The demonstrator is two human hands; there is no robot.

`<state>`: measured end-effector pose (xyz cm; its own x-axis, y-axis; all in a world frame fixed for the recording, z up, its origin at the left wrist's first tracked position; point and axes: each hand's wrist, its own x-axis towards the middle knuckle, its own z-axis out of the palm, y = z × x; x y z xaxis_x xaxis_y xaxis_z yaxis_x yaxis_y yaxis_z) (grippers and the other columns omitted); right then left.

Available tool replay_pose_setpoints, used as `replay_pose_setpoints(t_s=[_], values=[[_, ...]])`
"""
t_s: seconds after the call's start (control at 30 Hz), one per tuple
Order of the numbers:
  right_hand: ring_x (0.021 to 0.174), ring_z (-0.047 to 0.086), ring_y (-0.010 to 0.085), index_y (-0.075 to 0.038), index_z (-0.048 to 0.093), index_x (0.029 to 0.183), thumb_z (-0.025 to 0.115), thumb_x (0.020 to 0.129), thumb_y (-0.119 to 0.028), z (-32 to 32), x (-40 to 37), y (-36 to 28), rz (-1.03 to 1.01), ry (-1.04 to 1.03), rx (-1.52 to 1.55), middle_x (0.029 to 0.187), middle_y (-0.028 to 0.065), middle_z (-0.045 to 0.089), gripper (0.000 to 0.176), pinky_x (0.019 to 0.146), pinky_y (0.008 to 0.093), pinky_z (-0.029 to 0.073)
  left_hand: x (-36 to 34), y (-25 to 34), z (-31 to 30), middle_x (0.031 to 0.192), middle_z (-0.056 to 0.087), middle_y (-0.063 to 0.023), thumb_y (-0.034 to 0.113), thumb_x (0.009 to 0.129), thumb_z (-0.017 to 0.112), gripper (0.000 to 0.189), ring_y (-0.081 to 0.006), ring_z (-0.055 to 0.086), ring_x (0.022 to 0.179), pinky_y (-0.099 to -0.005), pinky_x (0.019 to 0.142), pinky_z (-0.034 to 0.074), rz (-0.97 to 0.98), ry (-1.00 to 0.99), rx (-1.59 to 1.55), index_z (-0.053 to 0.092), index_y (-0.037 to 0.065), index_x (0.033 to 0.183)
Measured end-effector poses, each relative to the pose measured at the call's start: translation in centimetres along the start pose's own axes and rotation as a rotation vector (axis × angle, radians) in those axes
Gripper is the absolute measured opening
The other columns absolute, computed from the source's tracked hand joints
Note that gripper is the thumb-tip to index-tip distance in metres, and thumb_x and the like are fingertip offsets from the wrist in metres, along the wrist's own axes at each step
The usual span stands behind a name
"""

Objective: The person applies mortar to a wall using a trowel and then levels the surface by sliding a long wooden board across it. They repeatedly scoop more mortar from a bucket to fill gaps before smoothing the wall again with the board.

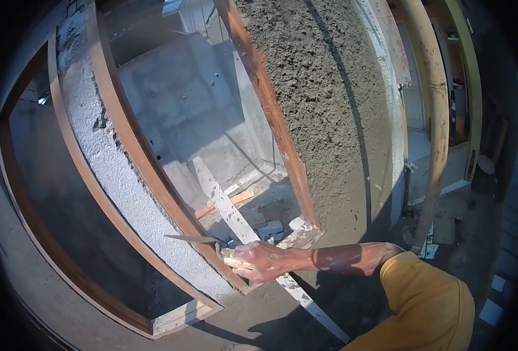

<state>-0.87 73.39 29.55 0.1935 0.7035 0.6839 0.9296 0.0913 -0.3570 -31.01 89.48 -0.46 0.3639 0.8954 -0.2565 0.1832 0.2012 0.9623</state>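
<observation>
One hand is in view, the right (264, 261); its fingers are curled closed around the wooden handle (235, 263) of a trowel (188, 238). The blade projects left from the fingers, seen nearly edge-on, in front of a brown wooden post (136, 137) and a white-coated wall strip (124, 178). A mortar-spotted straightedge (226, 207) passes diagonally behind the hand, showing above and below the fingers; contact between them cannot be determined. Rubble (270, 230) lies above the fingers. Rough grey mortar (323, 111) covers the wall above and right of them.
</observation>
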Motion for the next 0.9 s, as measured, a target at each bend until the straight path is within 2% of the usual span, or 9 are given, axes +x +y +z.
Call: replay_pose_setpoints(t_s=[0.13, 0.2, 0.33, 0.37, 0.43, 0.5, 0.6, 0.77, 0.9], values=[[0.112, 0.069, 0.0475, 0.0, 0.067, 0.129, 0.063, 0.094, -0.03, 12.3, -12.6, -3.0, 0.252, -0.89, 0.022, 0.111, 0.03, 0.071, 0.046, 0.098, 0.0569, 0.054, -0.4, -2.4, -3.2, 0.11, 0.071, -0.0083, -0.013, 0.073, 0.058, 0.065, -0.0209, 0.068, 0.087, -0.0331, 0.076, 0.056, 0.035, -0.021, -0.033, 0.066, -0.003, 0.136], [0.097, 0.074, 0.0476, -0.001, 0.069, 0.118, 0.066, 0.091, -0.026, 19.8, -20.1, -1.5, 0.147, -0.605, 0.077, 0.099, 0.0266, 0.075, 0.038, 0.087, 0.0569, 0.057, -0.6, -3.8, -5.1, 0.111, 0.071, -0.0082, -0.014, 0.072, 0.057, 0.065, -0.0209, 0.068, 0.088, -0.0326, 0.077, 0.056, 0.054, -0.041, -0.065, 0.065, -0.003, 0.136], [0.074, 0.073, 0.0367, 0.0, 0.075, 0.093, 0.065, 0.082, -0.015, 29.3, -24.6, -4.5, 0.507, -1.013, 0.229, 0.084, 0.0186, 0.074, 0.021, 0.065, 0.0477, 0.057, -1.1, -4.6, -8.6, 0.113, 0.071, -0.008, -0.015, 0.072, 0.055, 0.067, -0.0208, 0.069, 0.091, -0.0318, 0.08, 0.057, 0.176, -0.137, -0.119, 0.065, -0.003, 0.137], [0.07, 0.07, 0.03, 0.002, 0.072, 0.09, 0.066, 0.084, -0.015, 26.2, -23.1, -7.5, 0.561, -0.945, 0.455, 0.083, 0.0162, 0.073, 0.019, 0.063, 0.047, 0.054, -2.8, -2.0, -8.6, 0.123, 0.071, -0.0123, -0.017, 0.074, 0.053, 0.066, -0.0216, 0.07, 0.107, -0.0321, 0.097, 0.054, 0.191, -0.189, -0.019, 0.065, -0.007, 0.138], [0.063, 0.066, 0.0259, 0.001, 0.07, 0.088, 0.065, 0.089, -0.023, 23.7, -22.3, -9.0, 0.732, -0.837, 0.577, 0.071, 0.0138, 0.067, 0.024, 0.057, 0.044, 0.051, -3.7, -0.6, -8.6, 0.12, 0.072, -0.0102, -0.014, 0.077, 0.053, 0.06, -0.0178, 0.069, 0.104, -0.0292, 0.092, 0.053, 0.145, -0.282, -0.045, 0.066, -0.008, 0.136], [0.058, 0.065, 0.0248, 0.002, 0.068, 0.082, 0.065, 0.088, -0.025, 23.9, -24.5, -6.3, 0.542, -0.518, 0.319, 0.07, 0.0146, 0.068, 0.028, 0.053, 0.0451, 0.05, -5.4, 1.9, -8.1, 0.111, 0.074, -0.0086, -0.011, 0.08, 0.052, 0.054, -0.0157, 0.07, 0.097, -0.029, 0.086, 0.055, 0.213, -0.377, 0.0, 0.069, -0.007, 0.131], [0.051, 0.059, 0.0202, -0.001, 0.068, 0.078, 0.068, 0.091, -0.025, 20.2, -25.0, -7.3, 1.243, -0.741, 0.6, 0.069, 0.0089, 0.063, 0.027, 0.048, 0.0382, 0.046, -5.5, 1.2, -8.0, 0.107, 0.074, -0.0088, -0.008, 0.082, 0.055, 0.052, -0.015, 0.067, 0.092, -0.0283, 0.084, 0.053, 0.211, -0.419, 0.1, 0.069, -0.008, 0.132], [0.054, 0.055, 0.0115, -0.007, 0.07, 0.098, 0.073, 0.1, -0.026, 20.3, -30.7, -9.6, 1.537, -0.573, 1.216, 0.072, 0.0008, 0.06, 0.019, 0.043, 0.0301, 0.042, -6.4, -0.4, -5.8, 0.106, 0.073, -0.0059, -0.01, 0.083, 0.056, 0.05, -0.0103, 0.064, 0.091, -0.0275, 0.081, 0.052, 0.17, -0.485, -0.026, 0.069, -0.008, 0.131], [0.051, 0.055, 0.009, -0.004, 0.071, 0.109, 0.071, 0.103, -0.024, 20.9, -34.3, -9.7, 1.464, -0.263, 1.567, 0.074, 0.0023, 0.061, 0.021, 0.041, 0.0248, 0.041, -5.6, -4.1, -3.5, 0.099, 0.07, -0.0034, -0.014, 0.084, 0.057, 0.042, -0.0125, 0.065, 0.082, -0.028, 0.077, 0.054, 0.02, -0.415, -0.076, 0.071, -0.001, 0.121]])
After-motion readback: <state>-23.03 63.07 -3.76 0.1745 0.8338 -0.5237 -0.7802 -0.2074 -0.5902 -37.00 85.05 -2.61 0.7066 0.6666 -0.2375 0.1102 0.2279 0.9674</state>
